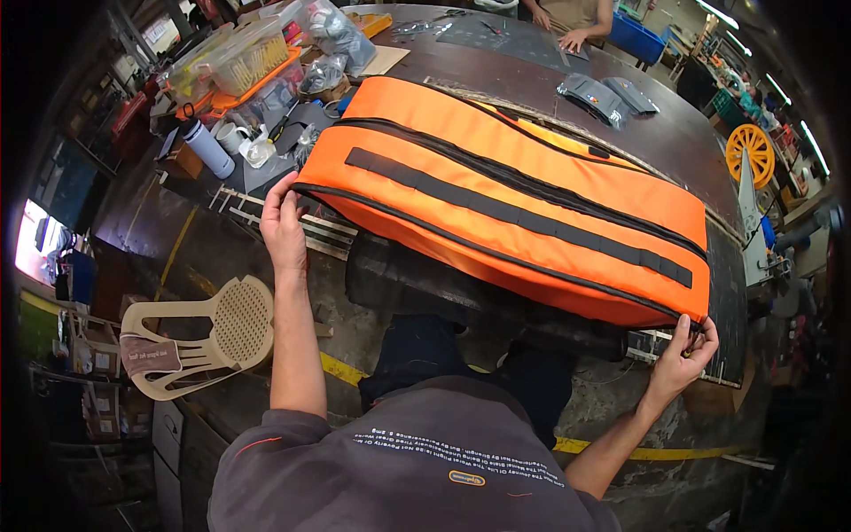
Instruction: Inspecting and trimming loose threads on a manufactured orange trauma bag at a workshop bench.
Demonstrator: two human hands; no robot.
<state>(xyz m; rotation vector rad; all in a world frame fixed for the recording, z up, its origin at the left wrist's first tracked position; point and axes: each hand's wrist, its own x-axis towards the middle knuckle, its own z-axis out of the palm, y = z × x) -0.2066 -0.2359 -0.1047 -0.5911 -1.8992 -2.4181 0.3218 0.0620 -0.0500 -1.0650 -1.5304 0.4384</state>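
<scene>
A long orange fabric bag (532,195) lies tilted in front of me, partly over the table edge. Black piping runs round its near border, a black zipper crosses its upper side, and a black webbing strip (523,217) is stitched along the near panel. My left hand (284,226) pinches the bag's left corner at the piping. At the opposite, lower right corner, the fingers of my right hand (684,359) are closed on the bag's edge. A small dark bit shows between those right fingers, too small to name.
Behind the bag spreads a dark worktable (425,62) with grey packaged pieces (592,99). Clear bins (244,62), a bottle (208,149) and a mug (232,138) crowd its left side. Across it, another person's hand (574,39) rests. A beige plastic chair (241,324) stands at left.
</scene>
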